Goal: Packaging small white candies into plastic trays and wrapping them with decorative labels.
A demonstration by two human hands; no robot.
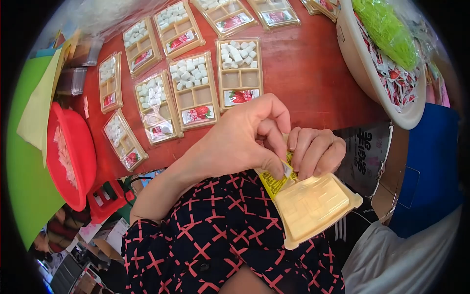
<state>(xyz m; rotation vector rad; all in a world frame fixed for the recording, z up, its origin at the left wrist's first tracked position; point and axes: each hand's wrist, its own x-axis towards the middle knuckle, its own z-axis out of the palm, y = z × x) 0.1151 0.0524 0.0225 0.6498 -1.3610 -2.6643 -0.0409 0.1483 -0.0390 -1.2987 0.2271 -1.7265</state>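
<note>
Close to my body, a cream plastic tray is tilted with its moulded underside showing. My right hand has its fingers curled over the tray's far end, closed on it. My left hand is closed too, its thumb and fingertips pinching a yellow printed label that lies along the tray's end. A pale corner shows by the left thumb. Where the two hands meet, part of the label is hidden. Beyond the left hand stands a compartment tray with small white marshmallow-like pieces and a strawberry-printed sachet.
Several similar filled trays stand on the red table. At the right, a white basin holds many sachets and a bright green bag. A red basin with pale pink contents is at the left. A cardboard box stands right of my hands.
</note>
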